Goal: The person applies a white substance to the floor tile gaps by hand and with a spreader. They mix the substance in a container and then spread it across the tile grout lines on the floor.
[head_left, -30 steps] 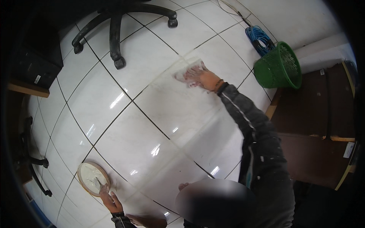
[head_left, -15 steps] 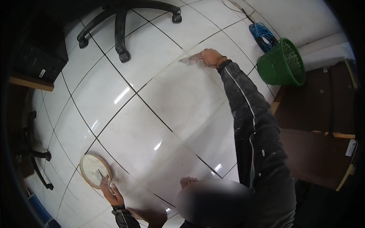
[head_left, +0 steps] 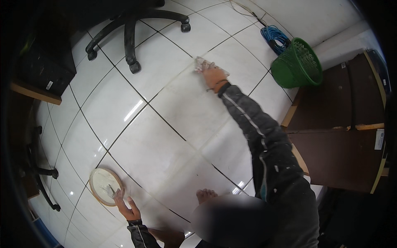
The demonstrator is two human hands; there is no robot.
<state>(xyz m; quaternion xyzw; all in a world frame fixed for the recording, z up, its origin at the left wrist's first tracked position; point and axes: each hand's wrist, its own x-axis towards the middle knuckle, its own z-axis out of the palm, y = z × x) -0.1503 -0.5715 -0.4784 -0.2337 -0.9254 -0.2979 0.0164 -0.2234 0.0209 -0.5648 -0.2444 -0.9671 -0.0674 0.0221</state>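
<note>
My right hand (head_left: 215, 77) reaches forward to the tile floor, its fingers pressing a crumpled whitish cloth or plastic (head_left: 202, 64) on a pale, smeared tile joint (head_left: 182, 75). Which material it is, I cannot tell. Down at the left, my left hand (head_left: 129, 208) rests by the near rim of a round, shallow bowl (head_left: 120, 178), thumb spread away from the fingers. White paste or powder (head_left: 101, 178) fills the bowl. A small scraper-like tool (head_left: 109, 191), coated in white, leans in it close to my left fingertips.
A wheeled chair base (head_left: 131, 41) stands at the far left-centre. Farther right are a green plastic basket (head_left: 293, 68) and a coil of blue cable (head_left: 273, 35). Dark brown furniture (head_left: 331, 159) lines the right side. My bare foot (head_left: 206, 195) is below centre; another chair base (head_left: 41, 171) is left.
My right hand has shifted slightly left along the joint, the whitish piece now bunched under its fingers. My left hand stays by the bowl. The whole view has moved a little.
</note>
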